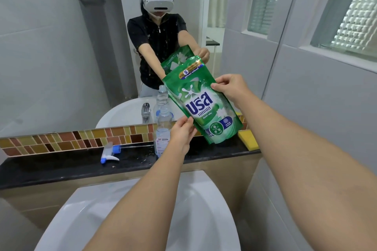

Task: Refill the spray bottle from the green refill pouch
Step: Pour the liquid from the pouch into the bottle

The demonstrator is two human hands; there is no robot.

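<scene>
I hold the green refill pouch [202,104] tilted in the air above the black ledge [61,166], its printed front toward me. My left hand [182,133] grips its lower left edge and my right hand [230,85] pinches its upper right edge. The clear spray bottle [163,130] stands upright and uncapped on the ledge, just left of my left hand, with a little liquid inside. Its blue and white trigger sprayer head [110,152] lies on the ledge to the left, with its dip tube stretched out toward the bottle.
A yellow sponge [247,139] lies on the ledge at the right. A white basin [81,210] sits below the ledge under my arms. A mirror [61,47] above a mosaic tile strip [51,141] reflects me, the pouch and the bottle. A tiled wall rises on the right.
</scene>
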